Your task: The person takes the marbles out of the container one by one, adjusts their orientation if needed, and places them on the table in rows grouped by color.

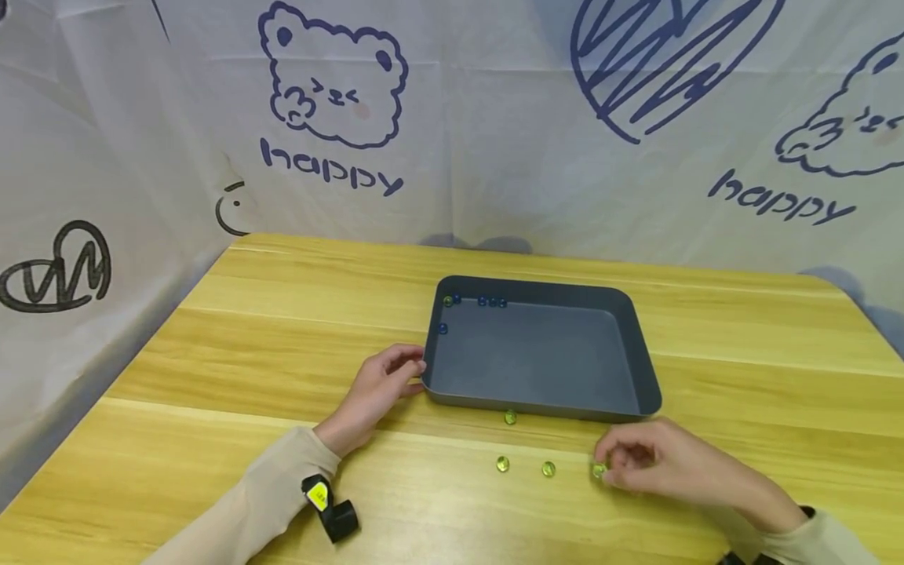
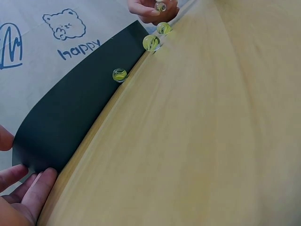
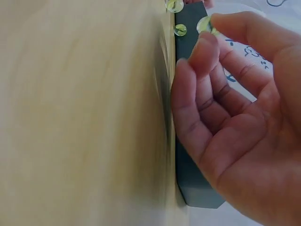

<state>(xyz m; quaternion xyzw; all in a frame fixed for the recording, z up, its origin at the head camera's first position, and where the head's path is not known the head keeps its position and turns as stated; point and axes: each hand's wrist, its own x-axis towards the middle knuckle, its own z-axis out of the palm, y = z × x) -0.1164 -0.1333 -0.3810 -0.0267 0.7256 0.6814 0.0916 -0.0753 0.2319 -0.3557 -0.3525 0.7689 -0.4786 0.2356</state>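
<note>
A dark grey rectangular tray point(image 1: 537, 345) lies on the table. My left hand point(image 1: 377, 392) touches the outside of its left edge, fingertips against the wall near the front corner. My right hand point(image 1: 667, 467) pinches a clear marble with a yellow-green swirl point(image 1: 599, 470) between thumb and forefinger, just in front of the tray's right part. Three similar marbles lie on the wood: one right by the tray's front wall point(image 1: 510, 417), and a left one point(image 1: 502, 464) and a right one point(image 1: 548, 469) nearer me. Inside the tray, several blue marbles point(image 1: 493, 301) and one yellow-green marble point(image 1: 448, 301) sit along the back and left walls.
The wooden table point(image 1: 233, 345) surrounds the tray. Behind it hangs a white cloth point(image 1: 494, 157) with drawn bears and lettering. A black wrist camera point(image 1: 332, 510) is strapped at the left sleeve.
</note>
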